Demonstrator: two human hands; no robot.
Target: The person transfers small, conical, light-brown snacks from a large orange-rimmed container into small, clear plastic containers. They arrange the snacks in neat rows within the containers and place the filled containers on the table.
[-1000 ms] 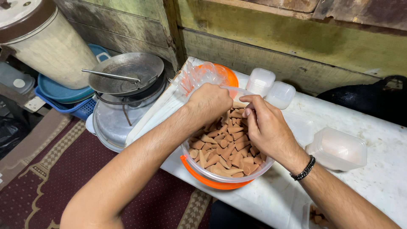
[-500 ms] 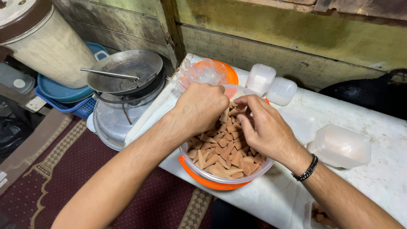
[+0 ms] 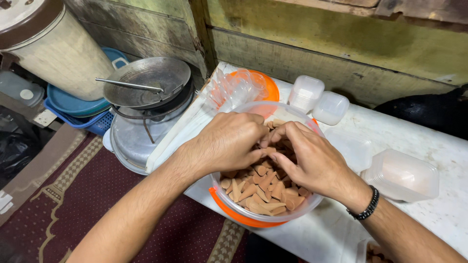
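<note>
Snacks, brown and wedge-shaped, filled a clear bowl that sat on an orange lid at the near edge of a white table. Both hands were inside the bowl on top of the pile. The left hand was curled narrow, knuckles up, fingertips pinching pieces I could not make out. The right hand, with a black bead bracelet at the wrist, had its fingers bent down into the snacks, touching the left fingertips. At 3 o'clock from the bowl a stack of clear lidded tubs stood near, with bare tabletop between. At 12 o'clock lay a clear bag, with two small white tubs towards 1 o'clock. At 10 o'clock, off the table edge, a metal pan rested on a stove, blue trays beyond.
</note>
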